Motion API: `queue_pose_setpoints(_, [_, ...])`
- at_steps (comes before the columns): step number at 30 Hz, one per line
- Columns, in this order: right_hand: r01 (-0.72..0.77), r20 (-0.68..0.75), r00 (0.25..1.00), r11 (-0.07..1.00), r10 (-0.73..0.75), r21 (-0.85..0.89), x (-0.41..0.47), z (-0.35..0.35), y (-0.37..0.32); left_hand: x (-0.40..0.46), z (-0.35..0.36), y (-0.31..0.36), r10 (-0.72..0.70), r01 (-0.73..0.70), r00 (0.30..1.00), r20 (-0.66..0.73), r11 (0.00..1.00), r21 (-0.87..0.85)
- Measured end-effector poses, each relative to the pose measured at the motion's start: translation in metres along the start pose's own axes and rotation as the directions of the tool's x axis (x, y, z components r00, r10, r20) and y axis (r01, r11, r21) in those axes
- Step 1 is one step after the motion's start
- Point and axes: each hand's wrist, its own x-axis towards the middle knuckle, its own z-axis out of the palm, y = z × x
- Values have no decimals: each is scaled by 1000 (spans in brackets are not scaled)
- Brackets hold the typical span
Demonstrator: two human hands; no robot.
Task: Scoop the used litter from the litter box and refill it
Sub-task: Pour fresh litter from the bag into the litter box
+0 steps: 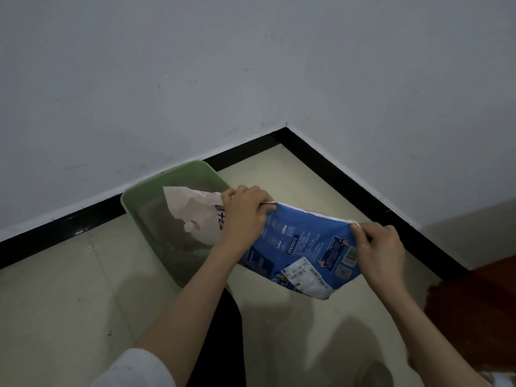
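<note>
You are looking down into a room corner point(286, 127), where two plain white walls point(167, 79) meet. From that corner a glossy black skirting board point(349, 185) runs out both ways along the foot of each wall. Below the corner lies a floor of pale cream tiles point(69, 303), with faint grout lines and soft shadows on it. Far to the right of the corner, at the frame's edge, a reddish-brown wooden surface point(474, 303) shows. The light is dim and even, slightly bluish.
</note>
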Motion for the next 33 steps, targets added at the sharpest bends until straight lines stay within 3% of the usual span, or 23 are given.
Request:
queue_pose_setpoints(14, [85, -38, 996, 991, -82, 101, 2, -12, -30, -5, -23, -1, -77, 77, 995, -67, 997, -14])
queue_pose_setpoints(25, [161, 27, 986, 981, -165, 110, -1, -6, -52, -4, -36, -21, -123, 127, 985, -117, 992, 27])
queue_pose_setpoints(33, [128, -90, 989, 984, -118, 125, 6, -14, -23, -11, -17, -1, -68, 64, 995, -67, 996, -62])
